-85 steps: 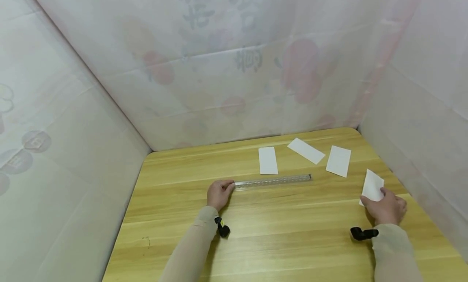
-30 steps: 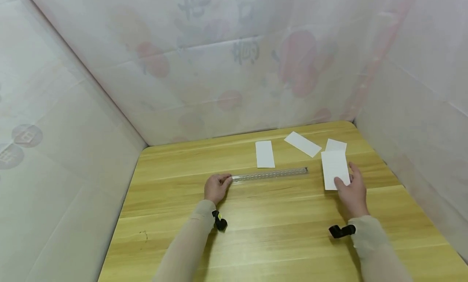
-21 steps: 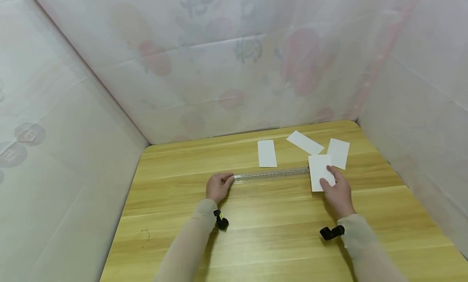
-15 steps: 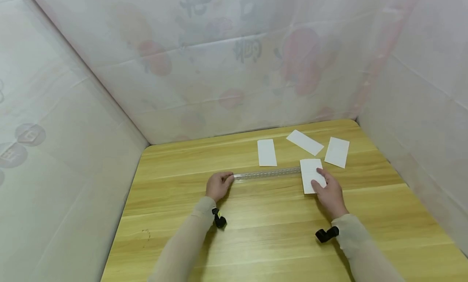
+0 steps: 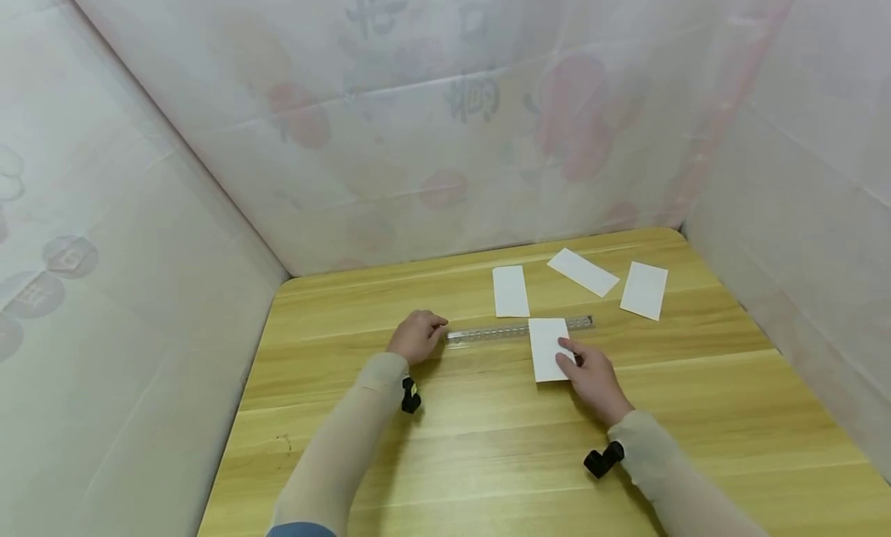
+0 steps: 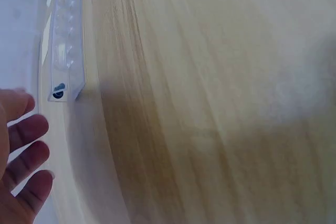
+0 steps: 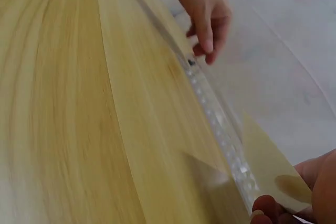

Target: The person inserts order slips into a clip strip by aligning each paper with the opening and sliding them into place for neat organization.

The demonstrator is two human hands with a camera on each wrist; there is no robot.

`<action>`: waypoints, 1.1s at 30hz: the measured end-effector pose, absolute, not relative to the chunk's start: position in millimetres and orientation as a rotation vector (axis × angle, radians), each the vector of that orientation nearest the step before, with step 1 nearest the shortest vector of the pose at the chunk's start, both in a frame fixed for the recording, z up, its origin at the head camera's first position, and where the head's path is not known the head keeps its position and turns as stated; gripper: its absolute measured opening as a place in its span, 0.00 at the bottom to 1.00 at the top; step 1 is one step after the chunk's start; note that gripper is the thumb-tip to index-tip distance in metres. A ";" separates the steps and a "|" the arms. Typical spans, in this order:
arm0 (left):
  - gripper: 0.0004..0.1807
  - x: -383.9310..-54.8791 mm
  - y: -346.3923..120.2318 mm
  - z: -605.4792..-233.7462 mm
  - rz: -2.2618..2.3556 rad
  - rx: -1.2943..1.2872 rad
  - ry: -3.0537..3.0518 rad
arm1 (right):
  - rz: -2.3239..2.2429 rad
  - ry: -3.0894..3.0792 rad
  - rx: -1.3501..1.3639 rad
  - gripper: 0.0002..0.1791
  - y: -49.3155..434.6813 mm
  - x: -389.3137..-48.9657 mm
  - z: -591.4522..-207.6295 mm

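A long clear plastic strip with rows of round bumps point(image 5: 487, 334) lies across the wooden table. Beside its left end is my left hand point(image 5: 416, 337), fingers loosely bent and holding nothing. The left wrist view shows a gap between those fingers and the end of the strip point(image 6: 65, 56), which has a small dark spot. My right hand point(image 5: 593, 378) pinches a white paper card point(image 5: 546, 351) at its right edge, thumb on top. In the head view the card overlaps the strip and hides part of it. From the right wrist, the card point(image 7: 265, 158) looks tilted above the strip.
Toward the back of the table point(image 5: 362, 305) lie three more white cards: one upright point(image 5: 511, 292), one slanted point(image 5: 582, 272) and one at the right point(image 5: 643, 291). Pale printed cloth walls point(image 5: 445, 158) enclose the table at the back and both sides.
My right hand picked up the card at the right and carried it left over the strip. My left hand let go of the strip's left end and shifted slightly back.
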State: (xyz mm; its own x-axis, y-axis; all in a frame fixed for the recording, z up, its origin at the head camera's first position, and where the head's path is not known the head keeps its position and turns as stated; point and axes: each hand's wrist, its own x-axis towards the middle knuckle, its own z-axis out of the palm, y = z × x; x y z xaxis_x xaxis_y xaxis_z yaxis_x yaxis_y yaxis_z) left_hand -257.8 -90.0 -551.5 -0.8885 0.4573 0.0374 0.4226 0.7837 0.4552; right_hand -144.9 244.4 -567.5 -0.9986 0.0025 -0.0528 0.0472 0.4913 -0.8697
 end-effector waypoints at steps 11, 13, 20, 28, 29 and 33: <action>0.11 -264.7 -84.6 -545.7 0.675 0.734 2.792 | -1.570 2.503 -0.100 0.26 193.9 -144.2 -564.2; 0.11 -265.3 -84.5 -545.4 0.682 0.716 2.778 | -1.593 2.456 -0.133 0.28 186.1 -144.3 -564.9; 0.09 -264.8 -87.8 -548.0 0.713 0.652 2.746 | -1.636 2.260 -0.213 0.32 162.4 -140.5 -566.5; 0.10 -263.1 -88.8 -548.9 0.687 0.697 2.783 | -1.662 2.111 -0.229 0.33 142.6 -141.4 -566.1; 0.10 -262.5 -88.8 -548.9 0.687 0.697 2.787 | -1.661 2.099 -0.228 0.33 140.3 -141.3 -566.0; 0.10 -259.6 -88.6 -550.6 0.667 0.702 2.808 | -1.678 2.074 -0.247 0.33 132.8 -140.1 -567.1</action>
State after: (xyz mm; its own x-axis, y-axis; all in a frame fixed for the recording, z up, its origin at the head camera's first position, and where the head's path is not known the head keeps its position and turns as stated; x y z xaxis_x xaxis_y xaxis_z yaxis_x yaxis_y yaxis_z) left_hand -259.6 -88.6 -550.6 -0.8743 0.4821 -0.0559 0.4054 0.7888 0.4621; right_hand -140.1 132.8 -567.1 -0.8792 -0.4141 -0.2357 0.1440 0.2406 -0.9599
